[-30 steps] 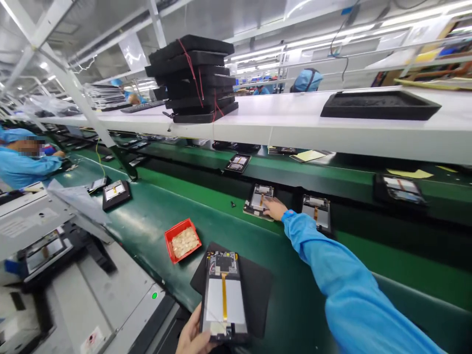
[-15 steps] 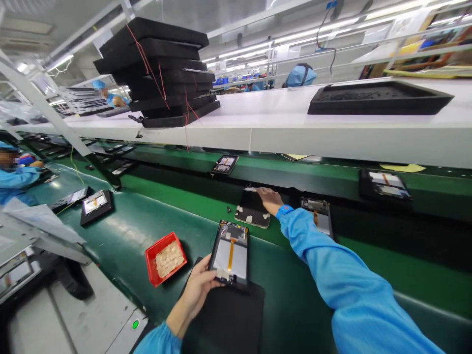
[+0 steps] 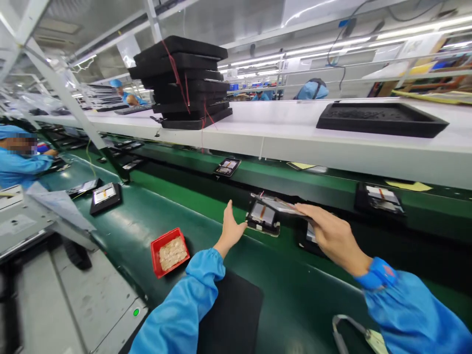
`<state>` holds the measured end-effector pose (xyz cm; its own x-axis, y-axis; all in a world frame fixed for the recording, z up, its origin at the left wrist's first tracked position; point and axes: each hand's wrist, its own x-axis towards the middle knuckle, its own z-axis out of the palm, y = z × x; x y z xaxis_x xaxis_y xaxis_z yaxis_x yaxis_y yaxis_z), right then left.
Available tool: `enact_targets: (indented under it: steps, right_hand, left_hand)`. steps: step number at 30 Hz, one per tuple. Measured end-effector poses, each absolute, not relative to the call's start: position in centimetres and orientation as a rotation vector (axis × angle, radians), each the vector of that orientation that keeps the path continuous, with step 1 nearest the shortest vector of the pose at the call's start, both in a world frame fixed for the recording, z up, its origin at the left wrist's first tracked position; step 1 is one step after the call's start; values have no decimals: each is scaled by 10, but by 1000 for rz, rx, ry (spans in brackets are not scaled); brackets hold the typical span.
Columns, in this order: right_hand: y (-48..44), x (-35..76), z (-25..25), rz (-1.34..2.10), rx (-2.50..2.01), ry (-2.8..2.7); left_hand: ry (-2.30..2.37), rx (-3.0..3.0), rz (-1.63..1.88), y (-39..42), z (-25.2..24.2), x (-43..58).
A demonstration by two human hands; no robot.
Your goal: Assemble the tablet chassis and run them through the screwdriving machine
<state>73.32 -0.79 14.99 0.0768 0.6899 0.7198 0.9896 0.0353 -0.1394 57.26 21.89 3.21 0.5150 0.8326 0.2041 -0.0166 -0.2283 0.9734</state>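
Observation:
My left hand [image 3: 231, 230] is open, thumb and fingers apart, the thumb close to the near-left edge of an opened tablet [image 3: 262, 212] with a silvery inside and an orange strip. That tablet lies on a dark board [image 3: 271, 230] with pale tape patches, on the green belt. In my right hand [image 3: 334, 237] is a second tablet unit [image 3: 282, 204], thin and tilted, gripped by its right end above the first; blur hides its details. Partly covered by this hand, another tablet [image 3: 311, 235] rests on the belt's dark strip.
A red tray [image 3: 155, 255] of small beige pieces stands left of a black mat [image 3: 236, 309]. More opened tablets [image 3: 227, 167] lie along the belt. Overhead runs a white shelf [image 3: 273, 115] with stacked black foam trays [image 3: 191, 88]. A co-worker [image 3: 18, 162] sits at far left.
The tablet from my left hand now lies on the taped board, and that hand has let go. My right hand has come back rightward, now gripping a tilted tablet unit. The view has shifted slightly.

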Motion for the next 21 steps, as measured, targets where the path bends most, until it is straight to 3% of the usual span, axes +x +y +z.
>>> enact_targets:
  steps: [4,9,15,21]
  right_hand:
    - [-26,680,137,-418,-1560,-1769]
    - [-33,612,75,-277,-1444,-1892]
    - [-40,544,-13,-231,-1530,-2067]
    - [-35,478,1,34,-1625,-1992]
  left_hand:
    - [463,1797,702,196,42,492]
    - [401,1225,254,150,25,361]
    - [442,629,356,107,11,286]
    - [488,402,473,89,12,296]
